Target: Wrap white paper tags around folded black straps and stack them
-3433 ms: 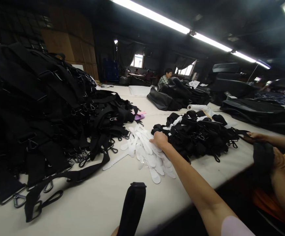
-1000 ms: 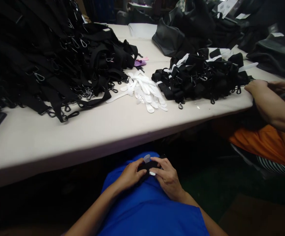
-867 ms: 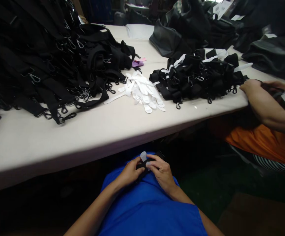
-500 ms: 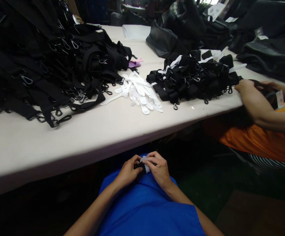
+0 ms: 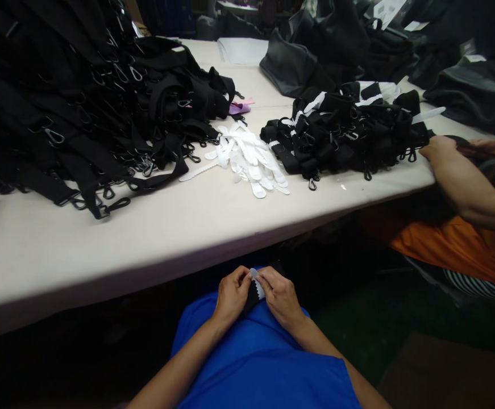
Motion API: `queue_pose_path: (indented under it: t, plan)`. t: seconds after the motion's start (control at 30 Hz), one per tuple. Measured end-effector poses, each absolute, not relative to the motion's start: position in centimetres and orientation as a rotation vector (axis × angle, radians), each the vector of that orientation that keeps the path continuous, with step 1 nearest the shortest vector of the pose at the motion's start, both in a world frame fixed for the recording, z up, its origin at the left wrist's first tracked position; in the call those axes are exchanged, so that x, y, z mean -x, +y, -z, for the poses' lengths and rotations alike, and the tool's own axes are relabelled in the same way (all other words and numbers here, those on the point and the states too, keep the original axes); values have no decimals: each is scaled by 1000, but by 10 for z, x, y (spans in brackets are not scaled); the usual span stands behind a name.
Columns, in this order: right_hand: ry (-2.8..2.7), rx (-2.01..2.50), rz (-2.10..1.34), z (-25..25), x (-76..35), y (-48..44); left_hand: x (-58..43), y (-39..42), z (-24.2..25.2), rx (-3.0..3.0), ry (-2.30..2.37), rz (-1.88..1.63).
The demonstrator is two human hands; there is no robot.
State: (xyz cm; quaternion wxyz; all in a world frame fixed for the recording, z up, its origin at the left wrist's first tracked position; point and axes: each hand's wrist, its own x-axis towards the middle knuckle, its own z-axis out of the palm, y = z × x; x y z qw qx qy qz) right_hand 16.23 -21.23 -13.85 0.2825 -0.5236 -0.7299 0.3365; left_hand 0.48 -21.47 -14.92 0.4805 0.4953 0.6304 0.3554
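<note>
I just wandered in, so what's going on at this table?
Over blue cloth, a person's right hand pinches the tip of a white saw-edged strip, with the left hand right beside it. The strip lies against black material. On the table, loose white strips lie between a big heap of black straps and a smaller heap. A co-worker's hand is beside the smaller heap.

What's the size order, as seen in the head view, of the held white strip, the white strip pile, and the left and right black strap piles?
1. Left strap pile, cut off at left
2. Right strap pile
3. White strip pile
4. Held white strip, partly covered
</note>
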Motion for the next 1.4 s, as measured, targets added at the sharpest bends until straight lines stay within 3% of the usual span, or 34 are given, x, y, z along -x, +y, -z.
queue_pose_path:
  t: [0.57,0.97,1.17,1.4]
  plan:
    - [-1555,1512,-1181,152,-150,-198,-7,-220,154,-1217,1586,-1083]
    - [-1349,1477,-1466,157,-148,-185,-2,-229,155,-2066,1646,-1145]
    - [-1311,1537,-1389,158,-141,-193,-1,-235,155,-2382,1612,-1129]
    - [-1475,1655,-1201,152,-135,-195,-1,-236,164,-2311,1647,-1185]
